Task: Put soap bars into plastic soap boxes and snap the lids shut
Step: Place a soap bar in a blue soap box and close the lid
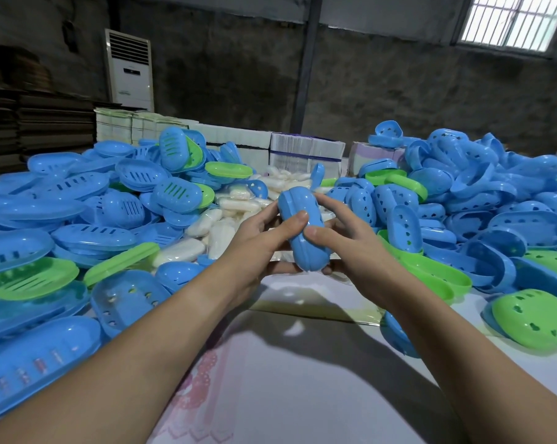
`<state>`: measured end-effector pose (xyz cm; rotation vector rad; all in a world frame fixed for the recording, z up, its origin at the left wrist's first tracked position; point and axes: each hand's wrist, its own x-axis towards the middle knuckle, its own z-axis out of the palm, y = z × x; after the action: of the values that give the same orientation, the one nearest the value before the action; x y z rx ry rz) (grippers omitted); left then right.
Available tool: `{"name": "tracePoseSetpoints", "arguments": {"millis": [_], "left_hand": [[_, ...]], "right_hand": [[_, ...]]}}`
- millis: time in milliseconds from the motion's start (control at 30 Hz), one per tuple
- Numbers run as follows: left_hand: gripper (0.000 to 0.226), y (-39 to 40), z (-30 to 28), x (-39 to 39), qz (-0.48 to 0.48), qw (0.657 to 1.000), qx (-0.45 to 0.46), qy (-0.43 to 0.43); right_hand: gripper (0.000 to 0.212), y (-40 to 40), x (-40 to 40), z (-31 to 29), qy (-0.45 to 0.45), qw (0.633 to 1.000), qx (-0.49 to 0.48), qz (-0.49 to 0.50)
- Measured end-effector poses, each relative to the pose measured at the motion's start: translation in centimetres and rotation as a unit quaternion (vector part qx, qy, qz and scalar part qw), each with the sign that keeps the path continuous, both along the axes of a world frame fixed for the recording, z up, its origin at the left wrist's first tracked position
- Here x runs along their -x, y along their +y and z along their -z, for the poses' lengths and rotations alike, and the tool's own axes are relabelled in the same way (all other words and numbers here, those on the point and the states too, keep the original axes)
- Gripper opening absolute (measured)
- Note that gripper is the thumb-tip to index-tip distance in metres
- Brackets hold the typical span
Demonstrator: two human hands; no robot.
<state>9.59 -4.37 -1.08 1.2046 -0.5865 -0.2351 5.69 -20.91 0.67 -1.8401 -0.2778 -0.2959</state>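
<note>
Gripping a smooth, oval blue box [302, 227] at frame centre: left hand [264, 233] and right hand [344, 238] curled round it, thumbs on top. Glossy shells heaped left and right on pale table [286, 379]; white soaps [225, 219] behind; rough grey wall [398, 91].

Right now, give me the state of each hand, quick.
Left hand: closed on the blue soap box, thumb pressing on top.
Right hand: closed on the same soap box, thumb pressing from its side.
</note>
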Motion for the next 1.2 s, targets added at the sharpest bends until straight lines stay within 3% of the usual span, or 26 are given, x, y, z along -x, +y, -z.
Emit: {"name": "tracePoseSetpoints", "arguments": {"millis": [333, 567, 800, 933, 1067, 1100, 1200], "left_hand": [[0.051, 0.2, -0.3, 0.0, 0.023, 1.000, -0.013, -0.012], [0.037, 0.2, 0.0, -0.2, 0.031, 0.998, -0.062, -0.005], [0.036, 0.3, -0.1, -0.3, 0.039, 0.999, -0.031, 0.006], [0.046, -0.2, -0.1, -0.3, 0.046, 0.999, 0.004, 0.006], [0.083, -0.3, 0.2, -0.8, 0.001, 1.000, -0.010, 0.025], [0.078, -0.3, 0.3, -0.9, -0.029, 0.999, -0.021, 0.035], [0.032, -0.4, 0.5, -1.5, -0.095, 0.994, -0.032, 0.047]], "right_hand": [[0.049, -0.3, 0.0, 0.2, -0.031, 0.999, 0.007, -0.007], [0.052, -1.0, -0.2, 0.3, -0.009, 0.998, 0.053, -0.008], [0.068, -0.6, -0.5, 0.8, -0.044, 0.997, 0.063, -0.006], [0.077, -0.1, -0.3, 0.8, -0.076, 0.992, 0.098, 0.035], [0.075, -1.3, -0.1, 0.0, -0.102, 0.965, 0.195, 0.146], [0.074, -1.8, -0.1, -0.3, -0.089, 0.956, 0.224, 0.170], [0.071, -4.0, 0.7, -1.6, -0.042, 0.926, 0.299, 0.226]]}}
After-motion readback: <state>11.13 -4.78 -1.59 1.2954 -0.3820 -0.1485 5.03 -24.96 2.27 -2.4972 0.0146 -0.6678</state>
